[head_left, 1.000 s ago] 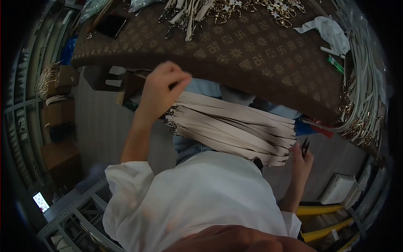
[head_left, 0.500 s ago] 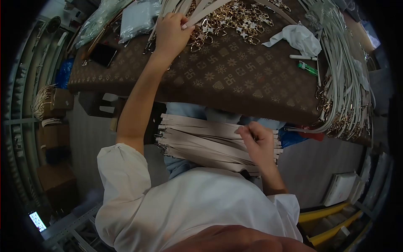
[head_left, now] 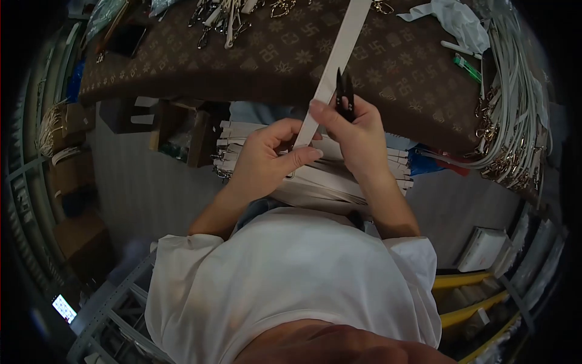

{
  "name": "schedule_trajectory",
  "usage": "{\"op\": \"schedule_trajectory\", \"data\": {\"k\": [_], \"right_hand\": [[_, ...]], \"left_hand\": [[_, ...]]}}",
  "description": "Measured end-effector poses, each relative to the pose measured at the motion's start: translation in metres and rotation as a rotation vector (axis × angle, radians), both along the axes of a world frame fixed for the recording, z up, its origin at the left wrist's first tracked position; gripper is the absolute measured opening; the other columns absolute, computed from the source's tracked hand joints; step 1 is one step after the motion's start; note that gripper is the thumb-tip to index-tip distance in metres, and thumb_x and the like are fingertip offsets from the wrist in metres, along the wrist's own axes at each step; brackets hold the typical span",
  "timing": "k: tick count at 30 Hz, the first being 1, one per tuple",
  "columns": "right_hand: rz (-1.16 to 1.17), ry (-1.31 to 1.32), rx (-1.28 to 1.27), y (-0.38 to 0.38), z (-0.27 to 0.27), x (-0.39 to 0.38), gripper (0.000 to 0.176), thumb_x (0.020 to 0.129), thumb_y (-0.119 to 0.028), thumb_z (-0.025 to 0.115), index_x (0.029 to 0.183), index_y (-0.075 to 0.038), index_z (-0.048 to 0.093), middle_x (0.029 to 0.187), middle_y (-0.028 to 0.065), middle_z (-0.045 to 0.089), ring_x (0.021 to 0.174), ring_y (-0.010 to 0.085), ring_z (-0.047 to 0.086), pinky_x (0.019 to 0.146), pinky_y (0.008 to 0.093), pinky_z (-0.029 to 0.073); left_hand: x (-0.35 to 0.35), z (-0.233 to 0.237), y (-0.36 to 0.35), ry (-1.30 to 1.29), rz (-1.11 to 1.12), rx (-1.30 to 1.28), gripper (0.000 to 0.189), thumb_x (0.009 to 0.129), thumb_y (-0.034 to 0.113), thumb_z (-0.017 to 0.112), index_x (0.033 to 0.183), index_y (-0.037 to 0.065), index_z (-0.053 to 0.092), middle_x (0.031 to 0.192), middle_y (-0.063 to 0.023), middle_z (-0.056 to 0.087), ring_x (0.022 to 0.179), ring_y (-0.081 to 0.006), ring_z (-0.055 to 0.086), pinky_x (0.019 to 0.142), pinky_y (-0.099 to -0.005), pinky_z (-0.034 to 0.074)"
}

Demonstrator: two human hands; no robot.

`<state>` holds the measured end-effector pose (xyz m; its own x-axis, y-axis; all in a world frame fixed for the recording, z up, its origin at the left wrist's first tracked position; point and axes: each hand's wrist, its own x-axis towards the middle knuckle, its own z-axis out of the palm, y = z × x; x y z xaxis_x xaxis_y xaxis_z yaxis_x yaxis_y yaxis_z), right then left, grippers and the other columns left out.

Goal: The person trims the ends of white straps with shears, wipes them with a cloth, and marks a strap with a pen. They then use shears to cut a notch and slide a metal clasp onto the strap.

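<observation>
Between my two hands runs a flat beige strap point(head_left: 339, 60), its upper part stretching over the table edge toward the back. My left hand point(head_left: 262, 159) pinches the strap's lower end between thumb and fingers. Higher up, my right hand point(head_left: 362, 138) presses the strap with its thumb. The same hand has black thread snips point(head_left: 345, 96) held in its fingers, blades pointing up and away from me. Below both hands, a bundle of beige straps point(head_left: 327, 193) with metal fittings at the ends lies across my lap.
The brown patterned tablecloth point(head_left: 279, 60) holds strap ends with metal clasps point(head_left: 230, 18), a dark phone point(head_left: 127, 39), a white cloth point(head_left: 458, 24) and a green cutter point(head_left: 467, 68). Many pale straps point(head_left: 515, 103) hang at the right. Boxes and shelves stand at both sides.
My left hand has come back from the far side of the table to my lap with a strap. My right hand has risen to meet it, and the snips now show. The view has tilted down.
</observation>
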<state>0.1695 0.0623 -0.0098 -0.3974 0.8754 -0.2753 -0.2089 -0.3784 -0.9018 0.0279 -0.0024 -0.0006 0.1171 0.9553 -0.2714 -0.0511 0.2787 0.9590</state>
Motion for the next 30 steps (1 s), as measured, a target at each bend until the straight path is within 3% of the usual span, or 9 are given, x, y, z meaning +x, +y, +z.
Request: {"op": "schedule_trajectory", "data": {"k": [3, 8, 13, 16, 18, 19, 21, 27, 30], "right_hand": [[-0.111, 0.072, -0.116, 0.007, -0.001, 0.003, 0.013, 0.078, -0.016, 0.065, 0.072, -0.005, 0.060, 0.053, -0.0077, 0.041, 0.048, 0.0009, 0.031, 0.043, 0.0195, 0.022], [-0.122, 0.073, -0.122, 0.003, -0.001, 0.002, 0.014, 0.078, -0.016, 0.065, 0.072, -0.005, 0.060, 0.053, -0.0075, 0.041, 0.047, 0.0010, 0.030, 0.042, 0.0196, 0.021], [-0.120, 0.084, -0.114, -0.001, -0.002, 0.005, 0.017, 0.079, -0.018, 0.065, 0.071, -0.004, 0.059, 0.053, -0.0076, 0.041, 0.048, 0.0012, 0.033, 0.044, 0.0189, 0.023], [-0.160, -0.175, 0.015, -0.007, 0.000, 0.003, 0.018, 0.081, -0.019, 0.063, 0.077, -0.001, 0.061, 0.058, -0.0056, 0.045, 0.052, 0.0033, 0.038, 0.046, 0.0196, 0.029], [-0.319, -0.370, 0.458, -0.013, -0.001, 0.001, 0.019, 0.082, -0.017, 0.061, 0.087, 0.002, 0.061, 0.064, -0.0006, 0.048, 0.056, 0.0081, 0.043, 0.050, 0.0219, 0.035], [-0.315, -0.372, 0.456, -0.015, -0.001, 0.005, 0.019, 0.082, -0.017, 0.061, 0.087, 0.002, 0.061, 0.064, -0.0006, 0.048, 0.056, 0.0081, 0.043, 0.050, 0.0219, 0.035], [-0.208, -0.587, 0.821, -0.018, -0.001, 0.019, 0.023, 0.078, -0.012, 0.064, 0.096, 0.002, 0.061, 0.067, 0.0050, 0.049, 0.056, 0.0134, 0.046, 0.049, 0.0248, 0.037], [-0.033, -0.732, 1.121, -0.027, -0.006, 0.031, 0.033, 0.066, -0.009, 0.070, 0.096, 0.000, 0.062, 0.066, 0.0064, 0.047, 0.053, 0.0177, 0.046, 0.045, 0.0283, 0.037], [-0.024, -0.746, 1.150, -0.026, -0.003, 0.030, 0.033, 0.066, -0.010, 0.071, 0.096, -0.001, 0.062, 0.066, 0.0057, 0.047, 0.053, 0.0176, 0.046, 0.045, 0.0283, 0.037]], "left_hand": [[-0.005, 0.006, -0.005, -0.068, -0.022, -0.056, 0.024, 0.079, 0.010, 0.064, 0.099, 0.000, 0.056, 0.081, -0.0012, 0.057, 0.071, -0.0048, 0.051, 0.062, -0.0185, 0.041], [-0.003, 0.004, -0.007, -0.065, -0.049, -0.009, 0.021, 0.084, 0.008, 0.057, 0.102, -0.001, 0.055, 0.085, -0.0045, 0.059, 0.076, -0.0083, 0.054, 0.069, -0.0210, 0.043], [-0.004, -0.002, -0.007, -0.310, 0.012, -0.056, 0.020, 0.088, 0.006, 0.050, 0.103, -0.005, 0.055, 0.087, -0.0076, 0.060, 0.081, -0.0122, 0.057, 0.076, -0.0249, 0.047], [-0.005, -0.003, -0.007, -0.285, 0.049, -0.072, 0.022, 0.087, 0.005, 0.050, 0.105, -0.006, 0.055, 0.088, -0.0085, 0.061, 0.078, -0.0129, 0.059, 0.073, -0.0243, 0.048], [-0.008, -0.005, -0.006, -0.283, 0.067, -0.066, 0.022, 0.087, 0.005, 0.050, 0.106, -0.006, 0.056, 0.088, -0.0092, 0.062, 0.077, -0.0133, 0.059, 0.072, -0.0243, 0.049], [-0.009, -0.007, -0.005, -0.277, 0.081, -0.056, 0.022, 0.087, 0.004, 0.050, 0.106, -0.006, 0.056, 0.088, -0.0098, 0.062, 0.076, -0.0137, 0.060, 0.071, -0.0243, 0.049], [-0.009, -0.006, -0.004, -0.263, 0.087, -0.038, 0.022, 0.086, 0.004, 0.051, 0.105, -0.006, 0.057, 0.089, -0.0099, 0.062, 0.076, -0.0137, 0.060, 0.071, -0.0241, 0.050], [-0.007, -0.008, -0.002, -0.247, 0.081, 0.013, 0.021, 0.086, 0.003, 0.052, 0.103, -0.006, 0.058, 0.089, -0.0095, 0.061, 0.077, -0.0133, 0.060, 0.071, -0.0229, 0.050], [-0.006, -0.009, -0.002, -0.254, 0.078, 0.030, 0.020, 0.086, 0.003, 0.052, 0.103, -0.006, 0.058, 0.089, -0.0091, 0.061, 0.077, -0.0128, 0.060, 0.070, -0.0223, 0.050]]}}
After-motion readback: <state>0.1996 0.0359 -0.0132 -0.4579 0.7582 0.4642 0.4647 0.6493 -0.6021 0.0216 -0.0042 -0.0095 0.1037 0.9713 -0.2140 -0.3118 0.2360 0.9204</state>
